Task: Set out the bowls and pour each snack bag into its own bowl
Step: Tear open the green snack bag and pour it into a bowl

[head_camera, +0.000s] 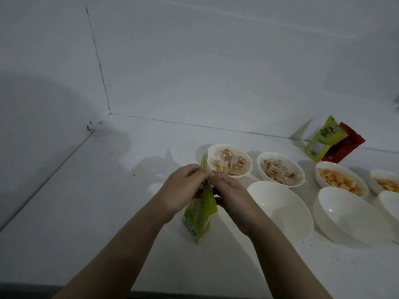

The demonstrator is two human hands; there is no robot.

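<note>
A green snack bag (201, 212) stands upright on the white counter, its top edge pinched between both hands. My left hand (183, 188) grips the top from the left and my right hand (231, 195) grips it from the right. Just right of the bag sits an empty white bowl (280, 210), and a second empty bowl (349, 216) lies beyond it. Behind them, two bowls (228, 158) (280, 169) hold wrapped snacks and two more (341, 178) (386, 182) hold orange chips.
A green bag (323, 139) and a red bag (345, 145) lean against the back wall at the right. Another white bowl (390, 203) is cut off by the right edge. The counter (108, 201) meets walls at the left and back.
</note>
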